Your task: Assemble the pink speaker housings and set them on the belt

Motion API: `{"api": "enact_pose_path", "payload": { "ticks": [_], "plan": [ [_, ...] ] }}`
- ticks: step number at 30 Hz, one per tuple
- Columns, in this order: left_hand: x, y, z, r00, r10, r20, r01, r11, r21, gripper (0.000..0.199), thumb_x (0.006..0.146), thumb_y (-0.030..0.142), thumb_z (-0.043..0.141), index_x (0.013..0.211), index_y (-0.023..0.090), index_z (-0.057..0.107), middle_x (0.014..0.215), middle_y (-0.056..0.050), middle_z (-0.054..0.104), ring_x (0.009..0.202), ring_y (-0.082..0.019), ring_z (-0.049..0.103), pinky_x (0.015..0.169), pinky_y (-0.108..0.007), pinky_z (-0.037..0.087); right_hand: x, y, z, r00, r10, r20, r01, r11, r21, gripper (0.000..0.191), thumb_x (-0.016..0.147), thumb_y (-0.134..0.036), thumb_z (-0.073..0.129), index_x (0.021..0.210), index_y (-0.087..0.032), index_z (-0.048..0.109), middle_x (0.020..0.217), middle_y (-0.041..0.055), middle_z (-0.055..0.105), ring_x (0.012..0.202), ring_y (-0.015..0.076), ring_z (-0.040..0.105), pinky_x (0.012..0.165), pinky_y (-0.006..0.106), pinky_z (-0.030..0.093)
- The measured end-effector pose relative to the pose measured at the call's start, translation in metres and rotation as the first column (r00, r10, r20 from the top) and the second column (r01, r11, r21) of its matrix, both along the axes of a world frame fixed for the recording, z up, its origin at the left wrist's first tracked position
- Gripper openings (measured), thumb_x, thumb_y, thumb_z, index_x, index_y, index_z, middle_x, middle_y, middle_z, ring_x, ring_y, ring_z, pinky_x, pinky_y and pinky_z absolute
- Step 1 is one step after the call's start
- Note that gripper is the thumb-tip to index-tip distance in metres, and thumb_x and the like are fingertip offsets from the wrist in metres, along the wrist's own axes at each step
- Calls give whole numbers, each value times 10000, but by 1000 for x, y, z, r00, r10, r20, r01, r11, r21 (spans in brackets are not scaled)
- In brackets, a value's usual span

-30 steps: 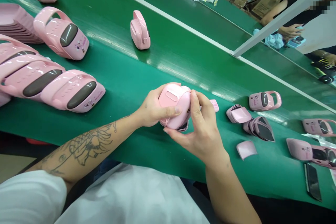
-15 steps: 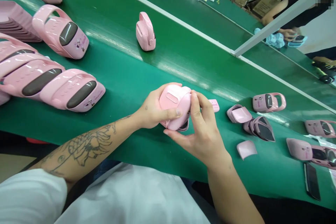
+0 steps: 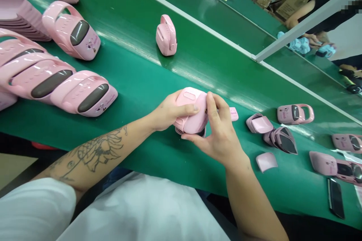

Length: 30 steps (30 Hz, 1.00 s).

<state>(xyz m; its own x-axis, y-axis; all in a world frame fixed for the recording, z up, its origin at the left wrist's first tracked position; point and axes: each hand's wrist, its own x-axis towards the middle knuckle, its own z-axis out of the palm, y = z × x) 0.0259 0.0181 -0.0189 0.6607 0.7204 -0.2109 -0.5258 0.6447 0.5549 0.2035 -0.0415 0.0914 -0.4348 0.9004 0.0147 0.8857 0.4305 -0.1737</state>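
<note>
Between my two hands is a pink plastic housing [image 3: 195,120], its slotted side facing up. My left hand [image 3: 169,111] wraps its left side, the thumb lying across the top. On the right edge press the fingertips of my right hand [image 3: 220,128], with its thumb at the lower edge. Dark-edged pieces show just under the housing; whether they touch it I cannot tell. A small pink printed piece [image 3: 233,114] lies beyond my right fingers. To the right are a stack of pink shells [image 3: 258,123], several dark-windowed covers [image 3: 281,138] and a single curved pink piece [image 3: 266,162].
Several pink handled units [image 3: 96,96] crowd the left, beside stacked pink trays [image 3: 21,17]. One unit [image 3: 166,37] stands at the back, another [image 3: 294,114] lies right. A black phone-like object [image 3: 336,197] lies lower right. Behind a white rail [image 3: 183,17], a person's hands hold blue parts.
The housing has tilted in my hands and moved slightly up, and my left thumb has shifted right along it. The whole view has shifted a little.
</note>
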Motion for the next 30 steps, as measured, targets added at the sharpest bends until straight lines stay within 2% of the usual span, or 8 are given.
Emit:
{"api": "enact_pose_path", "payload": {
  "ticks": [4, 8, 12, 15, 20, 24, 27, 30],
  "plan": [
    [0, -1, 4, 998, -23, 54, 28, 995, -97, 834, 718, 539, 1046, 1337, 112, 684, 1337, -193, 750, 1113, -273, 759, 917, -349, 641, -2, 1, 5, 1000, -30, -2, 30, 999, -35, 1243, 896, -748, 769, 1837, -194, 175, 1621, 211, 445, 1547, 309, 486, 1279, 545, 547],
    [1, -2, 7, 998, -2, 67, 10, 993, -119, 809, 715, 525, 1055, 1304, 103, 697, 1277, -170, 767, 1042, -225, 753, 867, -292, 638, -6, 0, 9, 998, -57, 1, 57, 997, -52, 1245, 881, -743, 788, 1829, -188, 201, 1598, 210, 454, 1517, 312, 492, 1264, 561, 542],
    [3, -5, 8, 996, 5, 90, 8, 991, -134, 753, 723, 516, 1052, 1259, 103, 721, 1201, -147, 786, 984, -210, 754, 821, -277, 637, -8, -2, 6, 997, -77, 0, 77, 996, -54, 1281, 857, -773, 785, 1833, -193, 192, 1580, 213, 455, 1498, 312, 495, 1256, 560, 549],
    [5, -7, 8, 996, 4, 94, 10, 989, -148, 752, 717, 512, 1055, 1255, 103, 726, 1205, -152, 788, 996, -224, 760, 836, -296, 644, -3, -4, 1, 996, -76, -39, 74, 996, -51, 1279, 873, -792, 752, 1843, -198, 167, 1584, 210, 447, 1507, 299, 489, 1268, 550, 545],
    [7, -9, 9, 999, 13, 48, -4, 982, -186, 800, 700, 489, 1058, 1296, 87, 707, 1268, -169, 765, 1054, -245, 743, 884, -336, 643, 8, -2, -4, 993, -27, -116, 12, 992, -123, 1272, 908, -861, 658, 1853, -198, 123, 1667, 211, 388, 1603, 301, 430, 1314, 568, 509],
    [7, -9, 9, 1000, 27, 12, -24, 986, -165, 822, 705, 503, 1045, 1317, 78, 697, 1255, -167, 758, 1042, -245, 732, 870, -339, 633, 8, 2, -2, 990, -33, -134, 19, 994, -108, 1213, 919, -771, 730, 1841, -198, 189, 1626, 195, 436, 1547, 270, 471, 1284, 525, 538],
    [6, -9, 11, 999, 41, 12, -39, 986, -161, 839, 705, 501, 1039, 1331, 66, 689, 1253, -170, 754, 1044, -253, 734, 868, -348, 642, 5, 5, -1, 990, -26, -137, 13, 995, -95, 1233, 886, -767, 772, 1831, -194, 226, 1593, 190, 459, 1508, 263, 491, 1243, 497, 566],
    [6, -9, 14, 997, 56, 46, -46, 982, -186, 778, 709, 476, 1036, 1281, 75, 695, 1175, -149, 766, 965, -236, 742, 815, -339, 649, 2, 7, -1, 990, -30, -141, 16, 995, -100, 1219, 889, -768, 769, 1827, -200, 235, 1576, 187, 470, 1494, 261, 500, 1226, 492, 576]
  ]
}}
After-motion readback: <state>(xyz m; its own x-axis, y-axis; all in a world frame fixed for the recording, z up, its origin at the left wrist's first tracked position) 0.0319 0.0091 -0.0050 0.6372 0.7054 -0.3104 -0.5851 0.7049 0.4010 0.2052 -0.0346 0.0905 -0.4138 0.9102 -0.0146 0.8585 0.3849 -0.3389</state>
